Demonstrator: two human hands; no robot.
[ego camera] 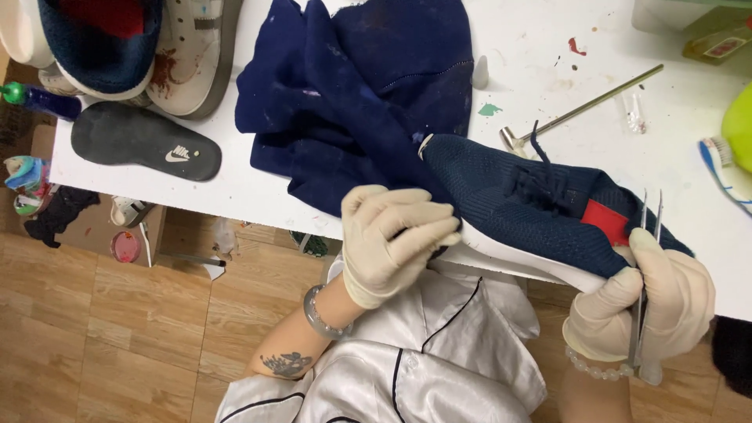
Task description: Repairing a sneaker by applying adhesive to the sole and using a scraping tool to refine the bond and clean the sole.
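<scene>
A navy knit sneaker (533, 207) with a white sole and a red tongue tab lies across the front edge of the white table (235, 188). My left hand (392, 239), in a cream glove, grips its toe end. My right hand (654, 301), also gloved, holds the heel end together with metal tweezers (644, 282) that point up past the red tab. A crumpled navy cloth (360, 94) lies just behind the shoe.
A black insole (145, 141) lies at the left. White sneakers (188, 55) and a blue-lined shoe (98, 39) sit at the back left. A small metal hammer (580, 110) and a toothbrush (724, 168) lie at the right. Wooden floor with clutter shows below.
</scene>
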